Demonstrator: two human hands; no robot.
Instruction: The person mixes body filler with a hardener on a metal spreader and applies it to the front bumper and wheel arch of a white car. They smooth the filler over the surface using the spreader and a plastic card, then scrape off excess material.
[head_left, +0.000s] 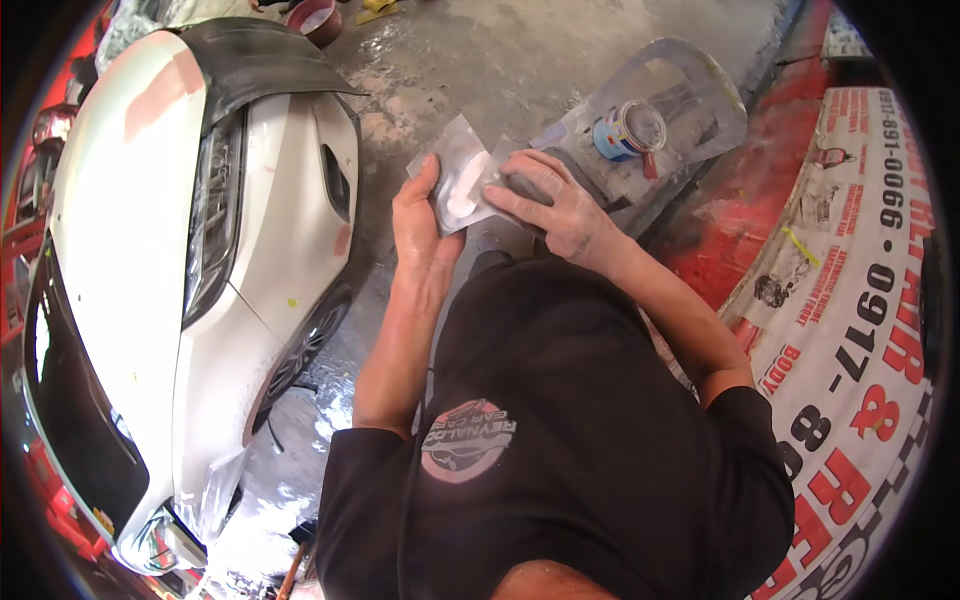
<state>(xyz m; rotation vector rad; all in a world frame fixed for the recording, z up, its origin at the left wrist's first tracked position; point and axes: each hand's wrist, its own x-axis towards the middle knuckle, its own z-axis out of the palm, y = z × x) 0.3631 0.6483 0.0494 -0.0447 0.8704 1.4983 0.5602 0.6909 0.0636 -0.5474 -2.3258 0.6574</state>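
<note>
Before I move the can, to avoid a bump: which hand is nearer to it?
Right. The right hand is below and left of the can in the picture; the left hand is farther left, holding the sheet.

left hand [412, 212] out front, right hand [574, 222] angled inward, its fingers [520, 207] pointing left

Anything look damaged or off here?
Yes. The white car has a pinkish patch on its hood and a smaller one on its front bumper, breaking the even finish; possibly repairs. The floor shows pale smears; wet or dry, I can't tell. Paste on the sheet in the left hand looks contained.
</note>
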